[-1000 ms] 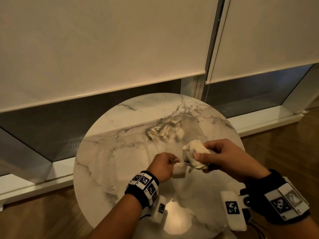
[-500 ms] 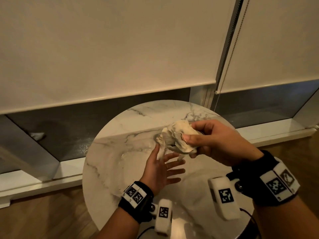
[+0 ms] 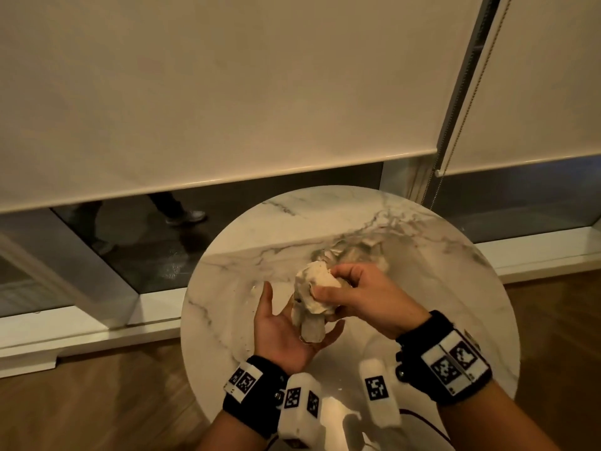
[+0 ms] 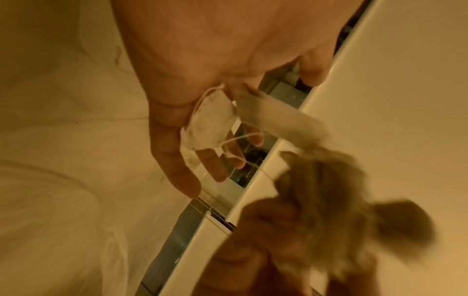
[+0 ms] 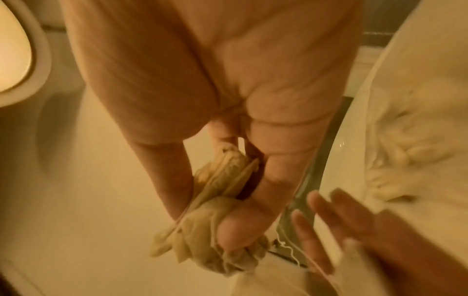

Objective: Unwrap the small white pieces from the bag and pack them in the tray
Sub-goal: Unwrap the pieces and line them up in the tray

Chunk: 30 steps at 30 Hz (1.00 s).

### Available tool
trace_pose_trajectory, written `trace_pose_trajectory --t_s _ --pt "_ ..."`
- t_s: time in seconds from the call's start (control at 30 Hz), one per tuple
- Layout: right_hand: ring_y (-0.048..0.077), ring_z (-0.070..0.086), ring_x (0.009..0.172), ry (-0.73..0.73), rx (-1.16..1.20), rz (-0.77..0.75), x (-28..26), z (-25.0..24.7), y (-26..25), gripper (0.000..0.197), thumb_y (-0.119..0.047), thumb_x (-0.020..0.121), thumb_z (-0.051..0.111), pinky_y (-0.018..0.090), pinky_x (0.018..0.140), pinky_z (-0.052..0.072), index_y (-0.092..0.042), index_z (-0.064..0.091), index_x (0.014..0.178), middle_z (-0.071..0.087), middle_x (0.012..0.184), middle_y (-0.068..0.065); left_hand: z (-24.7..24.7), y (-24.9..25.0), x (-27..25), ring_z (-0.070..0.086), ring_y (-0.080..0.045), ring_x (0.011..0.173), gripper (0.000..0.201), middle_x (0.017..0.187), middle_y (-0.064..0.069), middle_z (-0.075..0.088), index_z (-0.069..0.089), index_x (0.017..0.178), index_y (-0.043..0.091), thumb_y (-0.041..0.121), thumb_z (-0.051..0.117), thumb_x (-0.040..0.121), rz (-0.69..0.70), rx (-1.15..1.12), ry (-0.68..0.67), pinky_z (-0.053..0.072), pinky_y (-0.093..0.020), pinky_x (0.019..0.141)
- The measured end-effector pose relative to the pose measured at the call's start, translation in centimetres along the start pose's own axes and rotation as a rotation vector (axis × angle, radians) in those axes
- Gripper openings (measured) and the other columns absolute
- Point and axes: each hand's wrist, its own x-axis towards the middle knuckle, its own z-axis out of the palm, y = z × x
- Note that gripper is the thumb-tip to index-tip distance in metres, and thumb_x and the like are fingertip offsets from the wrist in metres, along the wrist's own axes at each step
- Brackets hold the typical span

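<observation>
head view: my right hand [image 3: 364,297], right of centre in the lower frame, clutches the crumpled white bag [image 3: 317,288] with fingers curled round it. my left hand [image 3: 283,333] lies palm up just below and left of it, fingers straight and relaxed, and a small white piece [image 3: 309,323] hangs from the bag's mouth onto that palm. above them, toward the upper right of the round marble table [image 3: 227,281], sits a pale heap [image 3: 354,252] inside something clear that i take for the tray, though its edges are too faint to be sure.

left wrist view: in the middle of the frame a small white pouch with a thin string [image 4: 207,124] rests on my flat, loose fingers [image 4: 177,160]; nothing pinches it. a second, blurred piece [image 4: 278,118] lies to its right, touching the palm. the bag in the other hand is only a brown blur at lower right.

right wrist view: centre frame, my thumb and fingers squeeze the gathered bag [image 5: 217,226], strings trailing from its lower end. my left hand's spread fingers [image 5: 319,218] wait at lower right. a pale heap [image 5: 405,166] shows at the right edge.

as i judge it, some pieces are already packed, at least one is loose in my palm and not yet set down, and the bag looks bulky enough to hold more, so the job seems partway through.
</observation>
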Motion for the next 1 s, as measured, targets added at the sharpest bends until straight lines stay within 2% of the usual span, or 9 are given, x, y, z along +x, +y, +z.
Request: trace_pose_trajectory --t_s 0.13,0.23,0.33,0.47,0.63,0.7,0.77,0.87,1.0 --pt "0.016 0.071 0.073 0.103 -0.365 -0.022 1.2 0.9 2.6 0.010 -0.022 0.084 0.078 0.037 0.070 0.061 -0.015 0.073 0.090 0.075 0.084 0.005 -0.3 -0.2 -0.6 0.059 -0.039 0.117 0.076 0.134 -0.017 0.062 0.063 0.134 0.013 0.070 0.051 0.085 -0.019 0.014 -0.019 0.048 -0.056 0.096" --pt "0.006 0.063 0.071 0.142 -0.748 -0.072 1.5 2.0 3.5 0.014 -0.032 0.082 0.076 0.023 0.060 0.051 -0.022 0.070 0.090 0.068 0.080 -0.007 -0.6 -0.1 -0.5 0.056 -0.037 0.121 0.069 0.130 -0.015 0.062 0.062 0.134 0.016 0.065 0.055 0.087 -0.014 0.035 0.022 0.044 -0.055 0.099" --pt "0.011 0.057 0.084 0.131 -0.967 -0.152 1.9 3.5 4.4 0.017 -0.035 0.083 0.068 0.024 0.066 0.047 -0.025 0.067 0.096 0.060 0.088 -0.006 -0.6 0.2 -0.4 0.066 -0.030 0.101 0.045 0.108 -0.013 0.068 0.069 0.117 0.014 0.050 0.060 0.091 0.043 0.033 0.061 0.052 -0.044 0.088" --pt "0.021 0.045 0.109 0.175 -1.305 -0.224 2.6 4.5 6.0 0.037 -0.051 0.082 0.059 0.037 0.084 0.049 -0.028 0.062 0.111 0.053 0.109 -0.001 -1.3 0.3 -0.4 0.067 -0.026 0.109 0.038 0.115 -0.015 0.068 0.070 0.117 0.006 0.036 0.061 0.095 0.053 0.021 0.082 0.043 -0.037 0.108" --pt "0.008 0.042 0.112 0.156 -0.880 -0.293 3.6 3.9 7.0 0.049 -0.071 0.078 0.054 0.025 0.094 0.042 -0.036 0.060 0.112 0.050 0.112 -0.010 -2.8 1.7 -0.7 0.069 -0.022 0.085 0.027 0.097 -0.009 0.070 0.068 0.109 0.011 0.031 0.062 0.092 0.125 0.008 0.148 0.057 -0.033 0.066" --pt "0.007 0.051 0.108 0.309 -0.694 -0.264 5.0 3.3 8.5 0.041 -0.063 0.085 0.056 0.026 0.092 0.045 -0.032 0.060 0.112 0.055 0.113 -0.008 -3.4 2.5 -1.0 0.070 -0.021 0.080 0.017 0.093 -0.006 0.071 0.071 0.099 0.014 0.027 0.063 0.091 0.145 -0.034 0.182 0.058 -0.032 0.063" --pt "0.014 0.056 0.110 0.423 -0.715 -0.077 6.4 2.7 10.0 0.042 -0.051 0.089 0.061 0.032 0.094 0.048 -0.026 0.056 0.122 0.056 0.120 0.000 -4.0 3.3 -1.3 0.070 -0.021 0.079 0.014 0.091 -0.004 0.072 0.070 0.094 0.016 0.026 0.061 0.094 0.159 -0.052 0.210 0.059 -0.033 0.061" --pt "0.031 0.057 0.117 0.333 -0.914 0.274 7.7 2.0 12.2 0.056 -0.041 0.089 0.063 0.036 0.095 0.049 -0.017 0.044 0.136 0.054 0.128 0.012 -4.7 4.4 -1.8 0.070 -0.021 0.079 0.016 0.090 -0.004 0.072 0.071 0.092 0.016 0.027 0.060 0.095 0.180 -0.078 0.240 0.059 -0.033 0.062" --pt "0.032 0.064 0.099 0.312 -0.944 0.320 7.9 1.9 13.5 0.029 -0.012 0.090 0.051 0.037 0.086 0.056 -0.010 0.051 0.119 0.063 0.115 0.016 -5.2 4.9 -2.6 0.070 -0.021 0.078 0.015 0.089 -0.003 0.073 0.071 0.090 0.017 0.027 0.061 0.094 0.208 -0.081 0.273 0.058 -0.032 0.063"
